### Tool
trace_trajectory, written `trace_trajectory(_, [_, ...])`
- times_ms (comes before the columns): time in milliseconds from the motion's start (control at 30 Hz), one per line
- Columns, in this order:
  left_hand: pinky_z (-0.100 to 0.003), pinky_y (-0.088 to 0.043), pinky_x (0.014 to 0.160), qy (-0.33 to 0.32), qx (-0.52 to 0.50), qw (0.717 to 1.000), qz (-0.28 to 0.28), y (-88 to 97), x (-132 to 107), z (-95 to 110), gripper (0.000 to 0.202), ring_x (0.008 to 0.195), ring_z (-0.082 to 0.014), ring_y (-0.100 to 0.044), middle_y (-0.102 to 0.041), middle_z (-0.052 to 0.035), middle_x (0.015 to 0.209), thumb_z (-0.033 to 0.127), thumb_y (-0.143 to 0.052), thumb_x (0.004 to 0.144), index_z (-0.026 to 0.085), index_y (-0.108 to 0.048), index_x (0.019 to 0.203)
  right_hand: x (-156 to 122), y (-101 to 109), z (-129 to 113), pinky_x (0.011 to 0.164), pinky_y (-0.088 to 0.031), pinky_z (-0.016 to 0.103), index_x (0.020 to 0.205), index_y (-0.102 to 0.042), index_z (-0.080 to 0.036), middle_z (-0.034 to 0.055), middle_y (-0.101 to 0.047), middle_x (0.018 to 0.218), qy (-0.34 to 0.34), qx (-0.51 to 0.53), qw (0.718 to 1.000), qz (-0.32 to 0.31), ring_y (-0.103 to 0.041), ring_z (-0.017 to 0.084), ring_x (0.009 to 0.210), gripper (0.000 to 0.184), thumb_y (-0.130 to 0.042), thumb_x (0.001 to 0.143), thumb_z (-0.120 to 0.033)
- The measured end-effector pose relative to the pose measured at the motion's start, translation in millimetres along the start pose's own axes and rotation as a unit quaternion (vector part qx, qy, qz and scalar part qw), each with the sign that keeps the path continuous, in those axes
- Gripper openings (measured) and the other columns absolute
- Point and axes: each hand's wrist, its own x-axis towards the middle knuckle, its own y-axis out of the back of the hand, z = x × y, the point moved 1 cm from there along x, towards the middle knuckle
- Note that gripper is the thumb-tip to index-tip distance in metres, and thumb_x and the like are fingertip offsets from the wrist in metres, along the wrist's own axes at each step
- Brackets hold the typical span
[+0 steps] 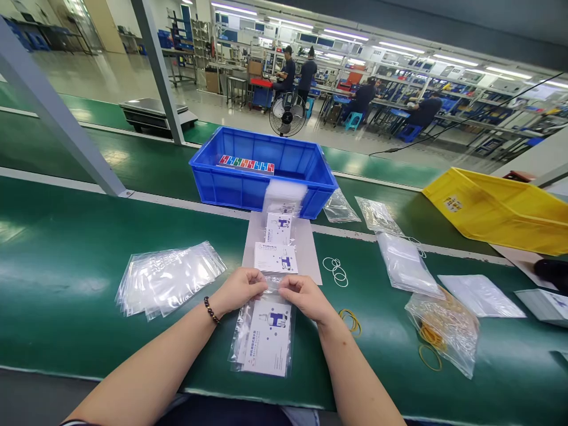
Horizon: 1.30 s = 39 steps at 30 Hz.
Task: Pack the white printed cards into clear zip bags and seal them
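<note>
Between my two hands is the top edge of a clear plastic bag [268, 346] with a white printed leaflet inside, lying on the green table. My left hand [246, 287], wearing a beaded bracelet, pinches that edge on the left. On the right, my right hand [306, 296] pinches it too, thumb and fingers together. Another bagged leaflet shows partly beneath this bag. Just beyond my fingertips sits a stack of white printed leaflets [273, 257], with more leaflets [278, 228] behind it on a pale board [310, 248]. A fan of flat clear bags [173, 278] lies left of my left hand.
A blue crate [266, 192] stands behind the leaflets; a yellow crate [501, 207] is at the right. White rubber bands [337, 273], yellow rubber bands [350, 322] and a bag of rubber bands [448, 325] lie to the right. A metal post [84, 112] rises at left.
</note>
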Motion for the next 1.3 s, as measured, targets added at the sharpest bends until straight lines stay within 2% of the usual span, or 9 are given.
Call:
trace_trajectory(267, [-0.019,-0.035,0.048,-0.011,0.064,0.998,0.022,-0.8,-3.4,9.8,0.011,0.048,-0.0078,-0.044,-0.050,0.0041,0.050,0.022,-0.053,0.065,0.013,-0.054,0.059,3.5,-5.0,1.0,0.053,-0.037,0.023,0.059,-0.053,-0.016,-0.0014,-0.053,0.058,0.045,-0.046,0.997,0.045,-0.046,0.011,0.057,0.014,-0.054,0.069,-0.026])
trace_trajectory(533, [-0.019,-0.037,0.052,-0.041,0.055,0.998,0.012,-7.5,-1.3,2.2,0.015,0.055,-0.0098,-0.048,-0.056,0.0015,0.058,0.025,-0.056,0.066,0.013,-0.056,0.057,2.9,-15.0,-5.1,0.055,-0.037,0.025,0.056,-0.052,-0.017,-0.0002,-0.053,0.058,0.096,-0.115,0.987,0.060,-0.046,0.012,0.056,0.018,-0.053,0.071,-0.026])
trace_trajectory(700, [-0.022,-0.040,0.058,-0.063,0.150,0.986,0.034,-4.6,-7.9,10.0,0.016,0.064,-0.0139,-0.054,-0.062,-0.0011,0.067,0.027,-0.053,0.070,0.015,-0.060,0.063,1.7,-16.2,-4.7,0.056,-0.039,0.026,0.060,-0.053,-0.018,0.0010,-0.053,0.061,0.128,-0.149,0.979,0.062,-0.049,0.014,0.059,0.018,-0.051,0.074,-0.029])
trace_trajectory(800, [-0.026,-0.040,0.069,-0.093,0.258,0.955,0.111,12.7,-18.4,21.1,0.019,0.079,-0.0179,-0.055,-0.064,-0.0041,0.085,0.030,-0.048,0.075,0.017,-0.061,0.083,2.2,-13.0,-1.3,0.064,-0.042,0.029,0.072,-0.055,-0.019,0.0033,-0.056,0.072,0.175,-0.182,0.959,0.130,-0.052,0.017,0.069,0.008,-0.052,0.074,-0.026])
trace_trajectory(867, [-0.026,-0.038,0.066,-0.072,0.333,0.926,0.164,32.6,-25.4,24.7,0.023,0.077,-0.0184,-0.055,-0.062,-0.0054,0.083,0.030,-0.039,0.080,0.017,-0.058,0.083,2.6,-10.6,1.8,0.070,-0.043,0.032,0.080,-0.055,-0.020,0.0055,-0.057,0.082,0.196,-0.198,0.940,0.196,-0.052,0.020,0.079,0.009,-0.052,0.074,-0.025])
trace_trajectory(933, [-0.026,-0.034,0.057,0.006,0.409,0.894,0.183,56.1,-30.2,21.3,0.030,0.065,-0.0186,-0.053,-0.060,-0.0054,0.069,0.032,-0.032,0.082,0.018,-0.055,0.070,2.7,-9.5,4.6,0.074,-0.042,0.033,0.083,-0.054,-0.020,0.0066,-0.057,0.086,0.203,-0.206,0.928,0.235,-0.052,0.021,0.085,0.010,-0.051,0.076,-0.025])
trace_trajectory(1033, [-0.026,-0.028,0.050,0.133,0.480,0.848,0.179,88.5,-33.8,5.8,0.030,0.056,-0.0198,-0.051,-0.056,-0.0058,0.059,0.042,-0.042,0.076,0.018,-0.049,0.059,2.3,-10.8,6.5,0.074,-0.042,0.033,0.079,-0.054,-0.019,0.0062,-0.057,0.085,0.204,-0.207,0.929,0.231,-0.053,0.020,0.084,0.008,-0.049,0.078,-0.025])
trace_trajectory(1167, [-0.024,-0.026,0.049,0.154,0.473,0.856,0.141,109.1,-36.7,-12.3,0.018,0.057,-0.0190,-0.050,-0.056,-0.0044,0.060,0.029,-0.044,0.070,0.019,-0.045,0.056,1.0,-12.5,4.9,0.073,-0.043,0.032,0.075,-0.055,-0.020,0.0058,-0.058,0.081,0.201,-0.191,0.938,0.206,-0.054,0.019,0.080,0.009,-0.048,0.079,-0.025])
trace_trajectory(1300, [-0.024,-0.029,0.051,0.116,0.415,0.892,0.137,103.7,-43.2,-6.5,0.017,0.060,-0.0179,-0.050,-0.056,-0.0026,0.063,0.027,-0.040,0.072,0.018,-0.045,0.058,1.0,-12.5,1.2,0.071,-0.044,0.032,0.069,-0.055,-0.020,0.0058,-0.059,0.078,0.187,-0.151,0.951,0.195,-0.054,0.019,0.076,0.013,-0.049,0.078,-0.027])
